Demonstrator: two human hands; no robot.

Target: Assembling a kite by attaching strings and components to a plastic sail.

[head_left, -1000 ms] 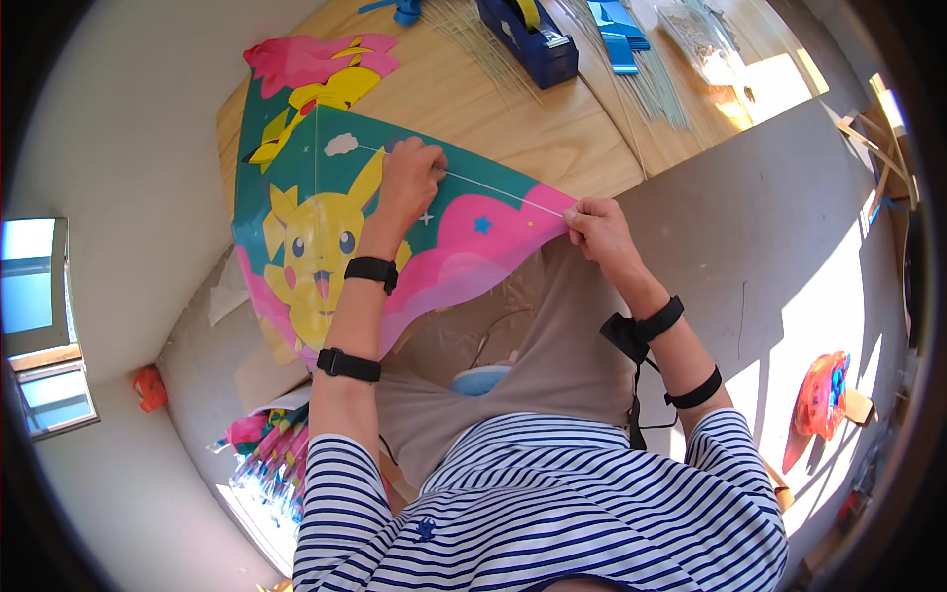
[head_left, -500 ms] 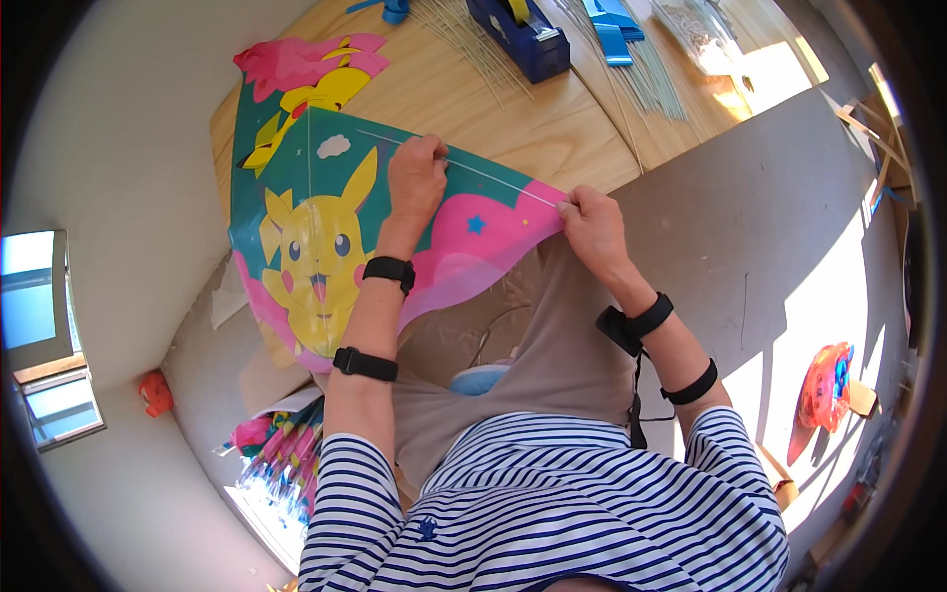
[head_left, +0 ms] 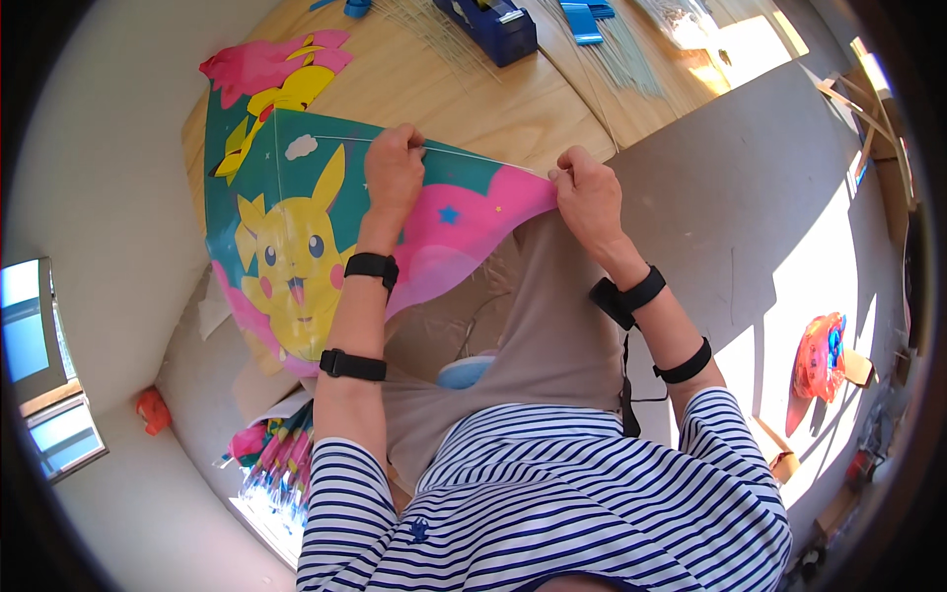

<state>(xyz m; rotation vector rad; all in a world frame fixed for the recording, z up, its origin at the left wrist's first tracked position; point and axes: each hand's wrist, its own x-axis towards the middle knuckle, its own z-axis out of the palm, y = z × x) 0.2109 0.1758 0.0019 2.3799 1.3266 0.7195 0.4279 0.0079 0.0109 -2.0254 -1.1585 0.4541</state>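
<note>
A green and pink kite (head_left: pixel 355 222) printed with a yellow long-eared cartoon animal lies partly on the wooden table, its lower right part hanging over my lap. A thin pale rod (head_left: pixel 462 154) runs along its upper right edge. My left hand (head_left: pixel 397 173) is closed on the rod and the kite's edge, partway along. At the pink right corner my right hand (head_left: pixel 588 195) pinches the kite's tip, where the rod ends. Its fingers hide the very end of the rod. Black straps circle both forearms.
On the wooden table (head_left: pixel 473 113) are a blue tape dispenser (head_left: pixel 493 32), several thin rods (head_left: pixel 631 69), blue strips (head_left: pixel 584 22) and a clear bag (head_left: pixel 681 20). A second printed sheet (head_left: pixel 286 74) lies beyond the kite. Colourful folded material (head_left: pixel 276 454) is at lower left, a red bag (head_left: pixel 819 355) at right.
My right hand has risen slightly, lifting the kite's corner, and its grip has shifted at the tip. My left hand stays on the edge. The whole view has shifted a little.
</note>
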